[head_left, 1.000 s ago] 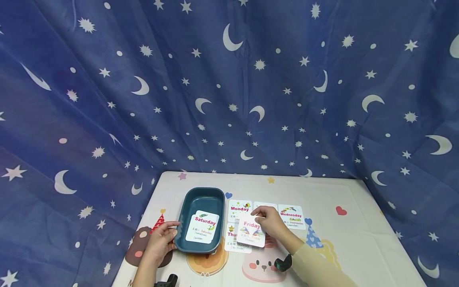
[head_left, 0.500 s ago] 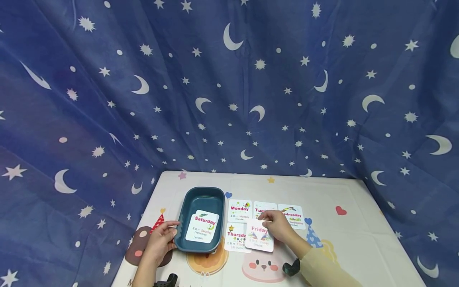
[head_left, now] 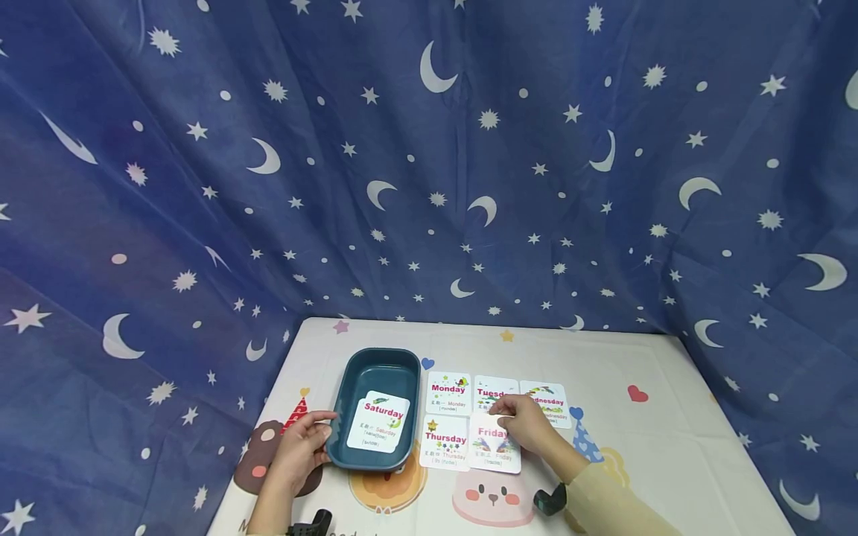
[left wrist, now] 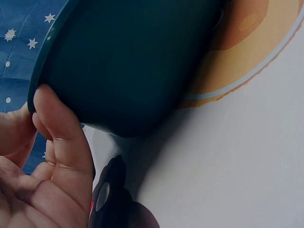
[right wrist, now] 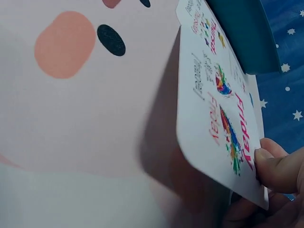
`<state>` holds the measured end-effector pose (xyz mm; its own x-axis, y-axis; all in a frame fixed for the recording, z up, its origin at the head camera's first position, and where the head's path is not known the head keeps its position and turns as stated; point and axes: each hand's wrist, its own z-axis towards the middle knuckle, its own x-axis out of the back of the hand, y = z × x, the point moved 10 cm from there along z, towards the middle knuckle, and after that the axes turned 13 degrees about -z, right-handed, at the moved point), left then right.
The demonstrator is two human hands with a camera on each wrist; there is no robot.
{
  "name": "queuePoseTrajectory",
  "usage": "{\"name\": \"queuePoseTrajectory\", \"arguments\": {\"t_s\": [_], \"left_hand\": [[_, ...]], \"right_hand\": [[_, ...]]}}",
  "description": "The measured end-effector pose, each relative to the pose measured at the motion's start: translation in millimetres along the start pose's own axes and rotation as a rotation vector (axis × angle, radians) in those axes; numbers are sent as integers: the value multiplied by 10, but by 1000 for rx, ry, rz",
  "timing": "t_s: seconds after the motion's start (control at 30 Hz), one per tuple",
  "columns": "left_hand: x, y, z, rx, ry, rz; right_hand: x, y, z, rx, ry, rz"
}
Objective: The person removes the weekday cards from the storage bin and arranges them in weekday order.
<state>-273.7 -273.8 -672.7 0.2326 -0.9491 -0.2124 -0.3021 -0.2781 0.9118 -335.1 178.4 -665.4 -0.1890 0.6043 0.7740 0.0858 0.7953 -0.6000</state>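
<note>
My right hand (head_left: 526,426) pinches the Friday card (head_left: 494,450) by its upper right edge. In the right wrist view the Friday card (right wrist: 218,118) is tilted, its near edge raised above the cloth with a shadow below. Just left of it lies the Thursday card (head_left: 445,443). Behind are the Monday card (head_left: 448,393), the Tuesday card (head_left: 496,388) and the Wednesday card (head_left: 551,417), the last partly covered by my fingers. My left hand (head_left: 302,450) grips the left rim of a dark teal tray (head_left: 395,370), where the Saturday card (head_left: 378,424) lies on top of another card.
The table (head_left: 643,447) has a white cloth printed with cartoon animals and hearts. A blue curtain (head_left: 429,186) with moons and stars hangs behind it and along the left side. Dark wrist devices (head_left: 550,500) show at both wrists.
My right hand has carried the Friday card rightward, from overlapping the Thursday card to a spot beside it. More of the Thursday and Tuesday cards shows now. The left hand and tray stay put.
</note>
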Motion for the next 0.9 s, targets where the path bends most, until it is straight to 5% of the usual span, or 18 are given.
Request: {"name": "queuePoseTrajectory", "arguments": {"t_s": [0.9], "left_hand": [[-2, -5, -7, 4, -7, 8]], "right_hand": [[42, 7, -63, 9, 37, -105]]}}
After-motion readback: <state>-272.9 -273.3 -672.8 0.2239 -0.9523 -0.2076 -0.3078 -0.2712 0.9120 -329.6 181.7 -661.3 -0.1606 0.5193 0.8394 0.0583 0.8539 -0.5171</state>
